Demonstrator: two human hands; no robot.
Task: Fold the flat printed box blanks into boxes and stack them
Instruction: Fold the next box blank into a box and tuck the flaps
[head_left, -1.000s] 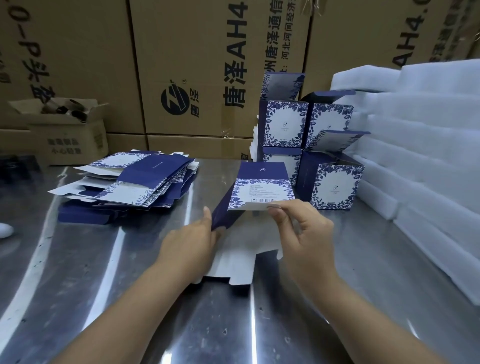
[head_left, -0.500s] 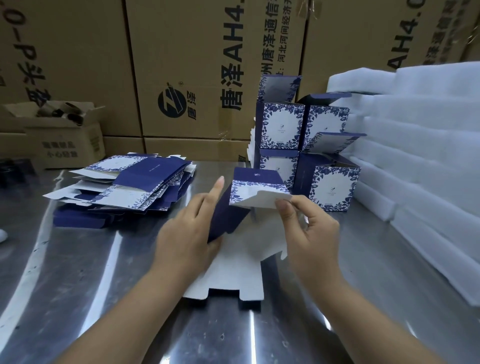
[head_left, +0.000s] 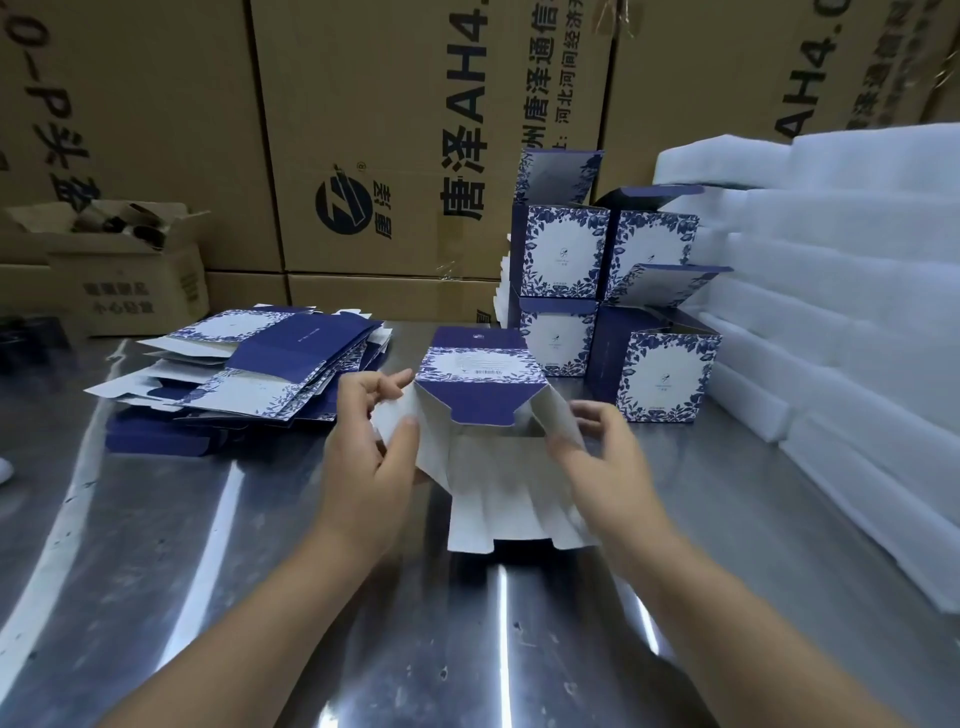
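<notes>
Steel table (head_left: 156, 571) is bearing the blank (head_left: 483, 478), walls now rising from flat: left hand (head_left: 371, 457) and right hand (head_left: 605, 462) are pinching one each; stack (head_left: 667, 379) is waiting at one o'clock.

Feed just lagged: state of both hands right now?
Left hand: closed, pinching the left flap of the half-folded blue-and-white cardboard box blank.
Right hand: closed, pinching its right flap.

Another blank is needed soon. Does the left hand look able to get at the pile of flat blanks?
Probably yes, once the left hand releases the half-folded blank: the pile of flat blanks lies close on its own side, nothing between.
</notes>
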